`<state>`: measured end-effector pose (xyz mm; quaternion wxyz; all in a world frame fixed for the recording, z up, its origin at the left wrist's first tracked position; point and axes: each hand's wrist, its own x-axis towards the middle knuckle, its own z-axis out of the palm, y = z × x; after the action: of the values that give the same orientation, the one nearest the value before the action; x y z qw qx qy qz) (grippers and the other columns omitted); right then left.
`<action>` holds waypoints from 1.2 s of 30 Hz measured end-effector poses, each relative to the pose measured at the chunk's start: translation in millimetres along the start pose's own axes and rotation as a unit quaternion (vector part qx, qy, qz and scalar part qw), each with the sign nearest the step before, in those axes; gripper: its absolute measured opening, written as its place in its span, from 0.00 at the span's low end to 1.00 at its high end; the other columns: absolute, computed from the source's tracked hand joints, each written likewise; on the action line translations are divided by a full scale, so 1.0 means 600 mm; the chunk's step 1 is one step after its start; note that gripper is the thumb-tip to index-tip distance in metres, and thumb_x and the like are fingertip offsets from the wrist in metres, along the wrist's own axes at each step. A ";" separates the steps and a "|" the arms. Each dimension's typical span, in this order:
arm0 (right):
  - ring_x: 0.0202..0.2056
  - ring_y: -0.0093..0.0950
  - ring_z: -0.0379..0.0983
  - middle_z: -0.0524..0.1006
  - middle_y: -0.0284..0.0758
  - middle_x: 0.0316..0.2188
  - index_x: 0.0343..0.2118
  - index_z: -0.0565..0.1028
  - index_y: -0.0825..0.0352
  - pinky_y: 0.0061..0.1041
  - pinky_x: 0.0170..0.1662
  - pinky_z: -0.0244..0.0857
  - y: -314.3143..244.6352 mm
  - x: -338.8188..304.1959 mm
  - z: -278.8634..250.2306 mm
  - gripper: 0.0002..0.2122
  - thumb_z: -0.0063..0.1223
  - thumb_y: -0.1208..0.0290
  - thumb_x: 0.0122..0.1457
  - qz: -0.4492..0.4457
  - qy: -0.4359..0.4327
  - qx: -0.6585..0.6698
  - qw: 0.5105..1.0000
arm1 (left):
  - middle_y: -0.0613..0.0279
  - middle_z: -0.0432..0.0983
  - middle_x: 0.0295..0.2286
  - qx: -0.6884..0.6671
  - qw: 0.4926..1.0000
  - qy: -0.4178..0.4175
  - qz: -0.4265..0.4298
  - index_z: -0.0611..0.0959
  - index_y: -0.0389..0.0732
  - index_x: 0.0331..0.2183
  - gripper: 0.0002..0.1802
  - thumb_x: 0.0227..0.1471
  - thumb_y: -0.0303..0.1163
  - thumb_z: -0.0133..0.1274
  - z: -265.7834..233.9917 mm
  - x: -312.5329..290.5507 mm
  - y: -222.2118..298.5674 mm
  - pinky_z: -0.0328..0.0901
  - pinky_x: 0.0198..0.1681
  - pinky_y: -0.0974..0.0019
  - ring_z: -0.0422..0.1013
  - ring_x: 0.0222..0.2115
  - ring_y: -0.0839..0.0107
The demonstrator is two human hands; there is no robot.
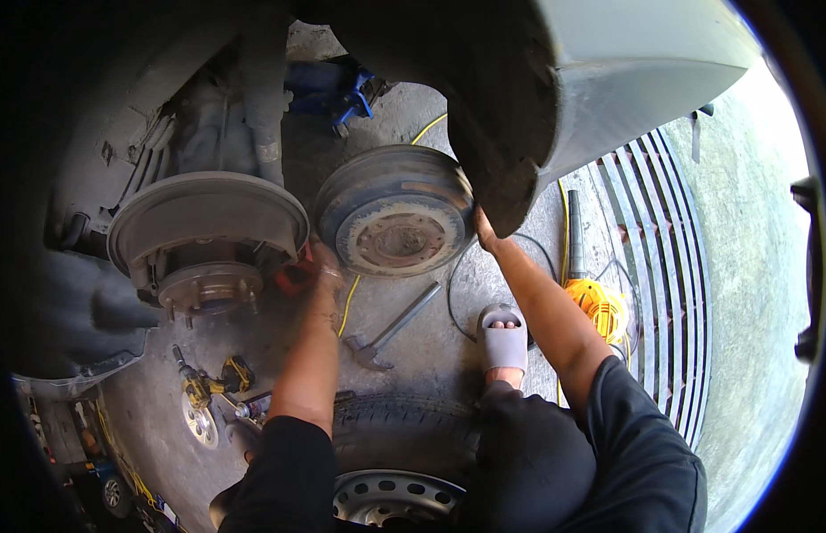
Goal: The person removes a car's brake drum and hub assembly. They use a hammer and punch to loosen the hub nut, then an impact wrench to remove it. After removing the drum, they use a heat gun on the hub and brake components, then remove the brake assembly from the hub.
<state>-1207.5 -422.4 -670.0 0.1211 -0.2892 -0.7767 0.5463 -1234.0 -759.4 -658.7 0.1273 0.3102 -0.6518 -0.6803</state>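
A worn, rusty brake drum (402, 213) is held between my two hands, off the wheel hub, with its round face tilted up toward me. My left hand (326, 264) grips its left side, and my right hand (486, 231) grips its right side; the fingers of both are partly hidden behind the rim. To the left, the bare hub (210, 289) with its wheel studs sits on the car in front of the brake backing plate (209, 209). Below the drum, a hammer (391, 329) lies on the concrete floor.
A wheel with its tyre (404, 435) lies right by my legs. A yellow-black cordless power tool (213, 382) lies at left. At right are a yellow blower (595, 302), cables and a metal floor grate (666, 293). The fender (626, 98) overhangs; a blue jack (346, 98) stands beyond.
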 end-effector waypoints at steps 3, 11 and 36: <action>0.70 0.37 0.44 0.52 0.42 0.69 0.67 0.57 0.67 0.31 0.71 0.37 -0.016 -0.006 0.012 0.30 0.25 0.49 0.70 -0.058 0.041 -0.065 0.995 | 0.56 0.56 0.64 -0.036 0.996 -0.055 -0.064 0.58 0.43 0.67 0.49 0.57 0.68 0.42 0.008 0.009 0.023 0.53 0.62 0.53 0.54 0.62 0.59; 0.57 0.45 0.66 0.72 0.47 0.54 0.54 0.71 0.67 0.37 0.61 0.57 -0.037 -0.023 -0.007 0.16 0.44 0.69 0.65 -0.245 0.059 0.044 0.967 | 0.53 0.47 0.68 0.087 0.957 -0.198 -0.193 0.52 0.41 0.68 0.61 0.50 0.79 0.38 0.074 0.033 0.095 0.45 0.67 0.48 0.45 0.68 0.52; 0.21 0.24 0.68 0.74 0.36 0.30 0.57 0.66 0.67 0.27 0.22 0.66 0.104 -0.284 -0.150 0.22 0.52 0.71 0.59 0.231 -0.066 0.202 0.949 | 0.50 0.75 0.52 0.436 0.716 -0.535 0.105 0.79 0.39 0.51 0.25 0.58 0.45 0.57 -0.252 -0.267 0.056 0.62 0.58 0.60 0.70 0.55 0.57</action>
<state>-1005.6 -436.4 -672.0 -0.0041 -0.3938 -0.5680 0.7227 -1028.4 -793.1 -578.8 -0.3215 -0.1550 -0.8638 -0.3555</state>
